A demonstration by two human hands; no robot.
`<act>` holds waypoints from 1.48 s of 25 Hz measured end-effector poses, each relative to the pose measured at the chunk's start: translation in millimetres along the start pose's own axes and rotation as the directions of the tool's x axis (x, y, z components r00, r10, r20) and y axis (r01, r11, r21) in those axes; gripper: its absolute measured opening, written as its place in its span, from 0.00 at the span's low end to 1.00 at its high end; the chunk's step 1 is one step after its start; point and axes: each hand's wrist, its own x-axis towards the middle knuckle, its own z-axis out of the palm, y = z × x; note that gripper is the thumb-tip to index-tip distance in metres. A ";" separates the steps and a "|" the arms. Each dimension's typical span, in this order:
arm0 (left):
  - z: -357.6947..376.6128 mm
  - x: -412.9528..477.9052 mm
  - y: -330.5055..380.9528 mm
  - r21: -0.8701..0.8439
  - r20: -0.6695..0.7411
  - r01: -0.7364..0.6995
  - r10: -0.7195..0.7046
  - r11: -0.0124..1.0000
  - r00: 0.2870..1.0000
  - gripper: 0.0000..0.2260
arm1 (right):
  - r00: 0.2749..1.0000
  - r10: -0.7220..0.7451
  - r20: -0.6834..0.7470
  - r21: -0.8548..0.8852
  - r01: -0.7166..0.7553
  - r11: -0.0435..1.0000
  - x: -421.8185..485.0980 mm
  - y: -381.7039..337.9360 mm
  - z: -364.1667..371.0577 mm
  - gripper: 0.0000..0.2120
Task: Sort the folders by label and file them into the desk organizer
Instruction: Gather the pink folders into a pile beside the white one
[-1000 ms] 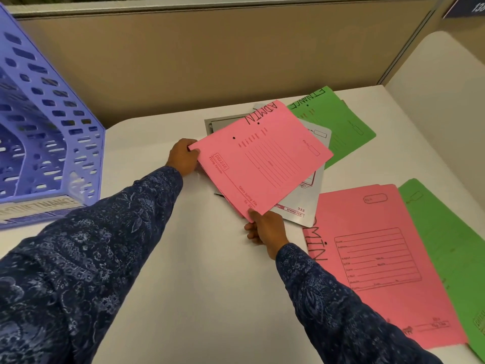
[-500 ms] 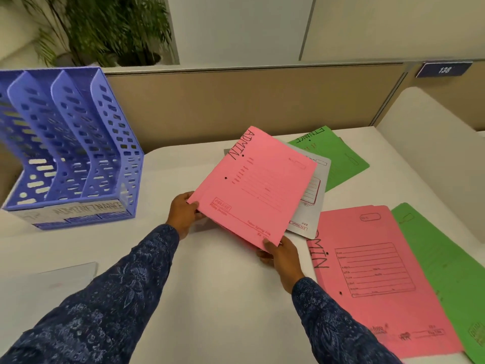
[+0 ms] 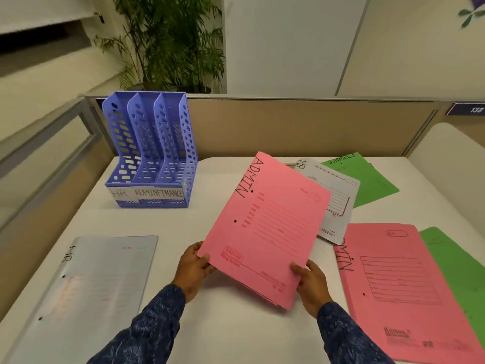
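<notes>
**Two hands on one pink ADMIN folder [image 3: 267, 227], middle slot next**

Both hands grip the folder at its near edge, well apart. The left hand [image 3: 193, 269] pinches the near-left corner and the right hand [image 3: 312, 287] holds the near-right corner, thumbs on top. The folder is tilted, its far edge raised, above the counter [image 3: 223, 324] and between the desk organizer [image 3: 154, 153] and the loose pile on the right.

The step in hand looks like carrying a sorted folder to file it. The label strip [image 3: 148, 193] on the organizer reads HR, ADMIN, FINANCE from left to right, so the middle compartment is the likely target. The next move calls for swinging the folder left and away, standing it on edge, and sliding it between the dividers without snagging them.

Not yet filed are a second ADMIN folder [image 3: 401, 285], a green folder [image 3: 456, 266] beside it, a white HR folder [image 3: 338, 203], a green FINANCE folder [image 3: 367, 177] and another HR folder [image 3: 86, 292] at the near left.

Compared with half a second ago, the view has tipped up, so the whole organizer and its labels now show. The folder has come nearer to the person, and the right hand has moved from beneath the near edge to the corner.
</notes>
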 end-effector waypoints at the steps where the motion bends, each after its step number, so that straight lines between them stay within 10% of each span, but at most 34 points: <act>1: -9.0 -10.2 -6.3 0.005 0.000 0.006 -0.006 1.000 1.000 0.12 | 1.000 -0.016 0.006 -0.020 0.017 1.000 -4.4 2.8 0.7 0.12; 10: -104.1 -72.0 -37.0 0.327 0.083 0.105 -0.140 0.939 0.987 0.22 | 0.992 -0.040 0.119 -0.280 0.072 0.957 -42.6 46.1 20.2 0.13; 25: -126.6 -85.6 -64.2 0.794 -0.106 0.040 0.073 0.607 0.992 0.35 | 0.989 0.027 0.144 -0.591 0.064 0.804 -67.6 87.2 60.5 0.16; 37: -115.7 -92.9 -79.6 0.953 -0.155 0.102 0.171 0.286 0.973 0.38 | 0.949 -0.207 0.236 -0.954 0.267 0.136 -80.6 116.5 74.9 0.33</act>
